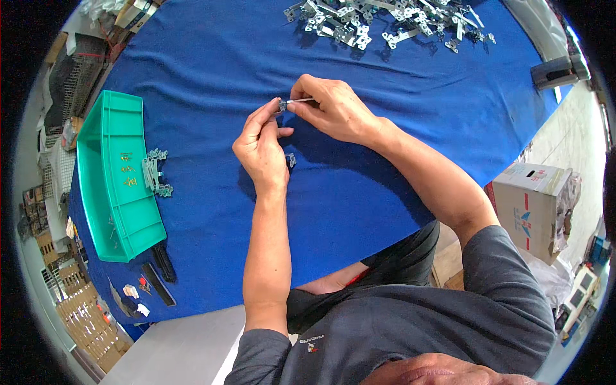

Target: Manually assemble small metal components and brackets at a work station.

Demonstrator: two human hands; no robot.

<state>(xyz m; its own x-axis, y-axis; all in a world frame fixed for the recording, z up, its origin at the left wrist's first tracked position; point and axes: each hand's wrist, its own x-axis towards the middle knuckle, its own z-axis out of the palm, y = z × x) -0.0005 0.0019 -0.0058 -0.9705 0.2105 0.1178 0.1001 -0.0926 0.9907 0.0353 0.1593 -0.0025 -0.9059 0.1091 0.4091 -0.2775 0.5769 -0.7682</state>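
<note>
Fingertips point(273, 104) of the left hand point(262, 151), their exact grip unclear, touch a small metal piece point(282, 106) at upper centre of the frame as the right hand point(337, 110) pinches a slim rod point(303, 100) at its edge, a narrow hold that could slip if pushed askew.

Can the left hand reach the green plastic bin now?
Probably yes: only blue cloth and silver metal brackets lie before the bin, though the left hand holds a small metal part.

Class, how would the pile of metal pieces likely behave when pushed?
The pile of metal pieces would probably snag and shift unevenly, since they lie crossed over one another. Single pieces are likely stiff, looking like metal strips. Their shiny faces may feel slippery.
</note>
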